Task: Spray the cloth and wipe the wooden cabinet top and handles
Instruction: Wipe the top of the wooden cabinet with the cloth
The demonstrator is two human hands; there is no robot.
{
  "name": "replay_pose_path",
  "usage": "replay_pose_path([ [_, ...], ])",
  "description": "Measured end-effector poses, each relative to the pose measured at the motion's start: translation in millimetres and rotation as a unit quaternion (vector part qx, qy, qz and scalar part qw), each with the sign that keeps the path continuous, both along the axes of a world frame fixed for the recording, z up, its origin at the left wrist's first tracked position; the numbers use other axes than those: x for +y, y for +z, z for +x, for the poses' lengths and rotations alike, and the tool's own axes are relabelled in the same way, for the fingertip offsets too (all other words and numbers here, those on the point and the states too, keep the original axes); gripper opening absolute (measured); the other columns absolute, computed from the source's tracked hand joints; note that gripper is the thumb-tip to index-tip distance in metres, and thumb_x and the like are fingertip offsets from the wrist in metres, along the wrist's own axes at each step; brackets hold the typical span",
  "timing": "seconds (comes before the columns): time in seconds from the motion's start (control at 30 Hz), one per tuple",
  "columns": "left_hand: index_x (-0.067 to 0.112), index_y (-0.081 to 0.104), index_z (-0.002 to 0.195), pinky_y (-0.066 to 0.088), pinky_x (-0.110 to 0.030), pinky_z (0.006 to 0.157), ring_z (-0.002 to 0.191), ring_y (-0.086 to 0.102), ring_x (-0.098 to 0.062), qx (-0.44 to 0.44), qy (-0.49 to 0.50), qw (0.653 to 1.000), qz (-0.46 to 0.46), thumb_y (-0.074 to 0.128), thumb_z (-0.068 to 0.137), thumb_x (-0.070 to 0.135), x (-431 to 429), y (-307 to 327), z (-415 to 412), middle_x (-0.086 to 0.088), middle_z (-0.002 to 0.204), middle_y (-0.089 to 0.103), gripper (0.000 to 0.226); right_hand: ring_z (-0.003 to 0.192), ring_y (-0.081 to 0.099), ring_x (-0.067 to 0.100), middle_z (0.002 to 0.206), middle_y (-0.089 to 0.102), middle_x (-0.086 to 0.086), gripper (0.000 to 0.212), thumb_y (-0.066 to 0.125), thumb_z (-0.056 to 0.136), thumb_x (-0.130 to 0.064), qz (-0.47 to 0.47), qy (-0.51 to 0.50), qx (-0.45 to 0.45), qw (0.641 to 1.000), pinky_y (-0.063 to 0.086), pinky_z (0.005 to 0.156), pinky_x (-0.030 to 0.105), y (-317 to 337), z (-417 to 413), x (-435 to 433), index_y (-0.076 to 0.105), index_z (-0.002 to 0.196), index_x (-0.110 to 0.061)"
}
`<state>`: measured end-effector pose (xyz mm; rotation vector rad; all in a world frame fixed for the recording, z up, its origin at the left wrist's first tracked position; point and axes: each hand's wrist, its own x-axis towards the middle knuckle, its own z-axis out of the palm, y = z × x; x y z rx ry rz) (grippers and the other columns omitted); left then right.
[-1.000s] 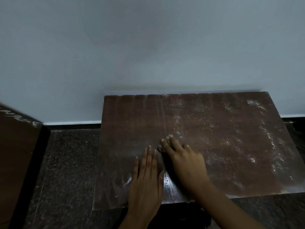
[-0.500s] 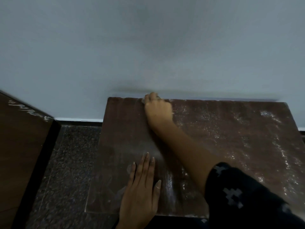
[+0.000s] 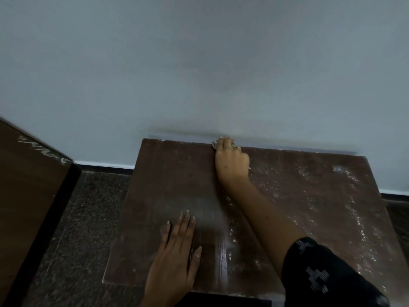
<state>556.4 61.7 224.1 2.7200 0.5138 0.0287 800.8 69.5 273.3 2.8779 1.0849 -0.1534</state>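
Far left: dark wooden furniture piece with pale scuff marks along its top edge, standing apart from the cabinet. Between them, dark speckled floor. Grey wall fills the upper half, with a white-and-black skirting strip at its base.

Centre: brown wooden cabinet top, back edge against the wall. Its left part looks dull and smeared, mostly free of specks; its right part is covered in white specks and streaks.

Left hand lies flat, palm down, on the near-left part of the cabinet top, fingers straight and together, pointing to the wall, holding nothing.

Right hand is stretched to the back edge of the top, just at the wall, fingers curled down over a small pale cloth. Only a corner of the cloth peeks out at the fingertips; the rest is hidden under the hand. The cloth is pressed onto the wood at the back edge, near the middle of the top's width.

Right forearm runs diagonally across the top; black sleeve with small white pattern at lower right.
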Motion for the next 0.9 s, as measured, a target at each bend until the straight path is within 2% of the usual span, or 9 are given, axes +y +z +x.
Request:
replay_pose_path([
  [0.13,0.006,0.032,0.144,0.015,-0.04,0.116,0.145,0.02,-0.018,-0.019,0.002,1.0,-0.006,0.037,0.093,0.037,0,0,-1,-0.009,0.154,0.029,0.06,0.111,0.054,0.034,0.145,0.033,0.017,0.046,0.035,0.097,-0.004,0.004,-0.019,0.013,1.0,0.05,0.072,0.039,5,-12,-9,0.026,0.142,-0.001],
  [0.37,0.003,0.036,0.142,0.012,-0.038,0.115,0.142,0.028,-0.022,-0.032,0.005,0.999,0.009,0.036,0.092,0.031,-2,3,0,-0.011,0.151,0.033,0.057,0.113,0.054,0.03,0.153,0.026,0.008,0.052,0.039,0.096,-0.01,0.007,-0.028,0.007,1.0,0.051,0.067,0.033,5,-78,-60,0.022,0.146,-0.012],
  [0.47,0.004,0.034,0.143,0.009,-0.037,0.116,0.142,0.025,-0.023,-0.033,-0.002,0.999,0.013,0.034,0.091,0.028,-1,5,-2,-0.01,0.152,0.03,0.057,0.108,0.057,0.026,0.154,0.027,0.002,0.053,0.039,0.095,-0.011,0.022,-0.049,0.009,0.998,0.05,0.063,0.03,5,-120,-91,0.025,0.145,-0.018],
  [0.53,0.005,0.03,0.145,0.008,-0.038,0.116,0.144,0.02,-0.023,-0.029,-0.009,0.999,0.019,0.032,0.093,0.028,0,5,-3,-0.011,0.154,0.027,0.057,0.098,0.063,0.023,0.151,0.035,0.001,0.053,0.047,0.091,-0.012,0.024,-0.07,0.005,0.997,0.05,0.058,0.027,9,-149,-108,0.034,0.142,-0.021],
  [0.63,0.004,0.027,0.146,0.007,-0.039,0.116,0.145,0.015,-0.023,-0.023,-0.016,0.999,0.023,0.027,0.096,0.03,0,5,-5,-0.012,0.155,0.025,0.057,0.062,0.068,0.017,0.125,0.064,0.001,0.061,0.082,0.061,-0.013,-0.01,-0.079,0.002,0.997,0.046,0.038,0.024,22,-188,-126,0.064,0.119,-0.021],
  [0.7,0.002,0.028,0.145,0.007,-0.04,0.116,0.145,0.015,-0.025,-0.018,-0.017,0.999,0.028,0.024,0.096,0.032,0,6,-5,-0.014,0.155,0.025,0.057,0.05,0.065,0.016,0.112,0.071,0.002,0.07,0.091,0.039,-0.012,-0.016,-0.077,0.009,0.997,0.042,0.03,0.021,28,-204,-134,0.072,0.106,-0.019],
  [0.77,0.002,0.028,0.145,0.007,-0.04,0.115,0.145,0.015,-0.025,-0.02,-0.018,0.999,0.03,0.023,0.096,0.033,0,6,-5,-0.014,0.155,0.024,0.058,0.046,0.063,0.015,0.107,0.073,0.003,0.072,0.093,0.03,-0.012,-0.013,-0.065,0.012,0.998,0.042,0.03,0.019,29,-216,-145,0.075,0.1,-0.019],
  [0.83,0.003,0.026,0.146,0.007,-0.04,0.116,0.146,0.013,-0.024,-0.02,-0.018,0.999,0.025,0.023,0.096,0.034,-1,4,-5,-0.013,0.156,0.022,0.058,0.046,0.064,0.015,0.104,0.074,0.003,0.062,0.088,0.038,-0.012,-0.011,-0.037,0.008,0.999,0.042,0.031,0.018,28,-224,-155,0.076,0.098,-0.019],
  [0.9,0.004,0.023,0.147,0.006,-0.04,0.116,0.146,0.01,-0.023,-0.019,-0.014,0.999,0.025,0.025,0.096,0.034,-1,3,-4,-0.013,0.156,0.02,0.059,0.05,0.067,0.016,0.103,0.074,0.002,0.044,0.069,0.056,-0.009,0.002,-0.009,-0.001,1.0,0.042,0.031,0.017,26,-226,-166,0.076,0.097,-0.02],
])
